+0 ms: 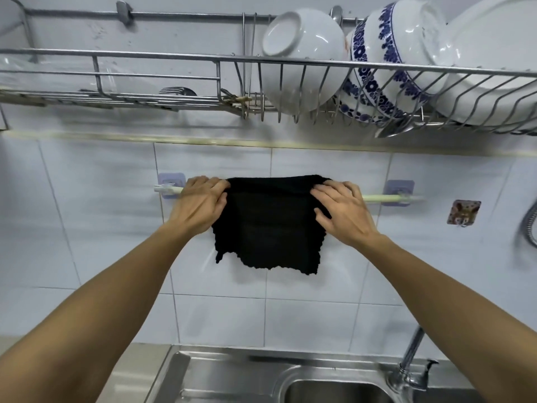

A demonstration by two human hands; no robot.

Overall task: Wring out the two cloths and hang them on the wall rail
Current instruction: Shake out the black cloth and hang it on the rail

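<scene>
over the wall rail (377,198) i see one black cloth (268,225) draped, knit-textured, its ragged lower edge hanging free against bare white tile. my left hand (200,203) and right hand (343,212) each pinch an upper corner. wire dish rack (174,58) sits close above, steel sink (232,373) below.

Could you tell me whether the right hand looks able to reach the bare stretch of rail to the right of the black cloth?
Probably yes: the right hand rests beside that bare rail, with nothing between them.
</scene>
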